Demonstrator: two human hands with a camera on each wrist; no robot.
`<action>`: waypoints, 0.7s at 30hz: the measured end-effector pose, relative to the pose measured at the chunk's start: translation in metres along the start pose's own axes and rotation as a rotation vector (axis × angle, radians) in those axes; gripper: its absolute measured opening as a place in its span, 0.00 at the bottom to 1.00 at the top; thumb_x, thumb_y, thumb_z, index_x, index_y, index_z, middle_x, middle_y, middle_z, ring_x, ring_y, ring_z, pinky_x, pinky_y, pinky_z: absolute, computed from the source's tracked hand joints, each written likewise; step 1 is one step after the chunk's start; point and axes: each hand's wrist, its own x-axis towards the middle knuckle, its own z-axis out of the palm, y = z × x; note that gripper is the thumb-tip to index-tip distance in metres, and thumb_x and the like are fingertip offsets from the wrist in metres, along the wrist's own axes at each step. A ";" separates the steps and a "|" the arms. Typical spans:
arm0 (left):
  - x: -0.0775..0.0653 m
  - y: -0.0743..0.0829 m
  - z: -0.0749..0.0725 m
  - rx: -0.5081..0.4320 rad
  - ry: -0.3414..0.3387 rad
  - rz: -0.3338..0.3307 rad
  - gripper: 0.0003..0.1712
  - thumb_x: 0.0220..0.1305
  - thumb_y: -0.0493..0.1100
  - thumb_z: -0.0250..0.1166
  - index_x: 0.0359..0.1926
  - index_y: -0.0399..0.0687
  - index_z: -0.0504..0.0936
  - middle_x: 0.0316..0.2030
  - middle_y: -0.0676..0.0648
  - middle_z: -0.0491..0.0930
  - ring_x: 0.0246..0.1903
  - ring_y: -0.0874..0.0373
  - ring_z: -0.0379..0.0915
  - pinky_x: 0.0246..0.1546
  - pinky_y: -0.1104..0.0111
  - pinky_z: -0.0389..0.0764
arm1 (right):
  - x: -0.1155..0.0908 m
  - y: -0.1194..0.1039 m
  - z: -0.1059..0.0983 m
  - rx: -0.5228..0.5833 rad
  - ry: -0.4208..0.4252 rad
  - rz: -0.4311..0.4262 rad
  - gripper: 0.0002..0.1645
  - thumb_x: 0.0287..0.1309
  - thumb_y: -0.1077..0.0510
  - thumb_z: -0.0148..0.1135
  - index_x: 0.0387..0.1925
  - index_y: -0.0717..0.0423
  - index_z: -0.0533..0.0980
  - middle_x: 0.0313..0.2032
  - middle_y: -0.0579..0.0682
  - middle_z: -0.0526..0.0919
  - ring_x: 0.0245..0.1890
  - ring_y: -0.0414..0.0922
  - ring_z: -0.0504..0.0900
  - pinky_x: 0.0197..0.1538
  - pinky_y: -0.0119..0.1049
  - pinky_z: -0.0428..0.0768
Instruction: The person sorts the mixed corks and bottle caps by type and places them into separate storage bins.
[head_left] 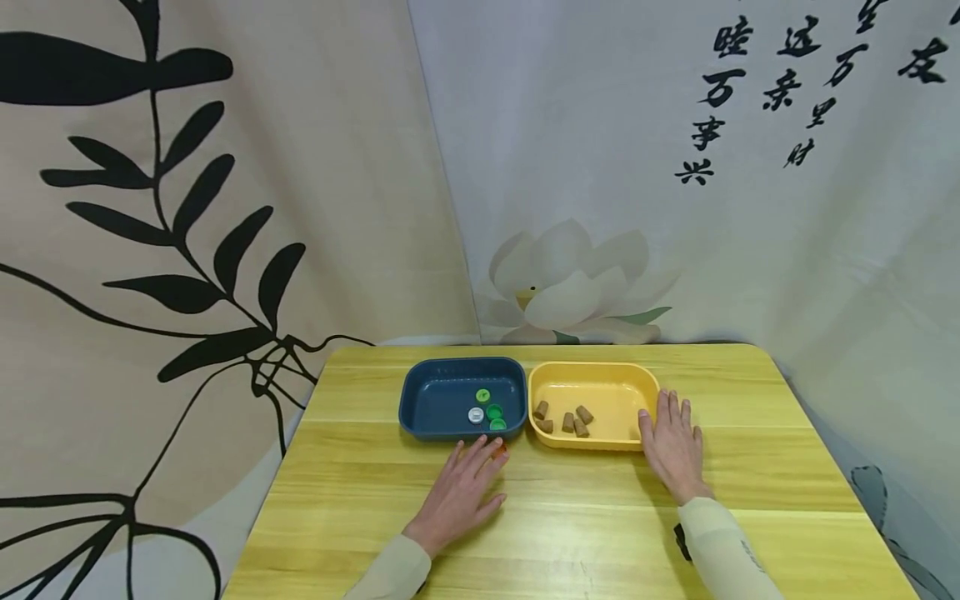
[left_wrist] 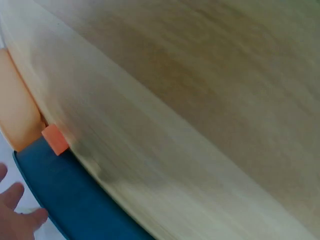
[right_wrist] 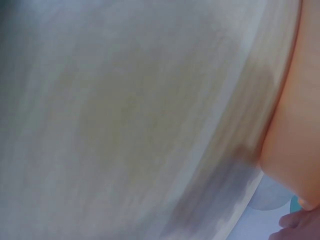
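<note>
My left hand is over the table just in front of the blue tray, fingers spread and holding nothing. Close by its fingertips, at the tray's front wall, is a small orange cap, partly hidden by the fingers in the head view. Several bottle caps, green and white, lie inside the blue tray. My right hand rests at the right end of the yellow tray, its fingers extended along the rim and thumb over the front right corner. Several brown corks lie in the yellow tray's left half.
The two trays stand side by side near the back of the wooden table. Behind them hangs a pale curtain printed with dark leaves, a flower and writing. The table's back edge is just beyond the trays.
</note>
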 end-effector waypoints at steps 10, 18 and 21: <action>0.007 0.003 0.006 0.010 -0.215 -0.046 0.41 0.71 0.66 0.60 0.77 0.53 0.67 0.78 0.46 0.60 0.75 0.45 0.60 0.71 0.43 0.64 | 0.001 0.003 0.002 0.008 -0.007 0.004 0.45 0.82 0.38 0.30 0.81 0.67 0.42 0.79 0.72 0.45 0.78 0.72 0.40 0.68 0.79 0.45; 0.016 0.005 0.012 0.011 -0.277 -0.090 0.41 0.72 0.68 0.58 0.78 0.56 0.67 0.77 0.46 0.62 0.73 0.44 0.62 0.69 0.42 0.67 | 0.002 0.003 0.002 0.014 0.003 0.000 0.44 0.82 0.39 0.32 0.81 0.67 0.42 0.79 0.71 0.45 0.78 0.72 0.41 0.68 0.79 0.45; 0.018 0.005 0.015 0.018 -0.284 -0.104 0.41 0.71 0.68 0.57 0.77 0.56 0.67 0.76 0.46 0.63 0.73 0.44 0.62 0.68 0.42 0.67 | 0.003 0.003 0.002 0.012 -0.001 0.002 0.44 0.82 0.40 0.32 0.81 0.67 0.42 0.79 0.72 0.45 0.78 0.72 0.41 0.68 0.79 0.45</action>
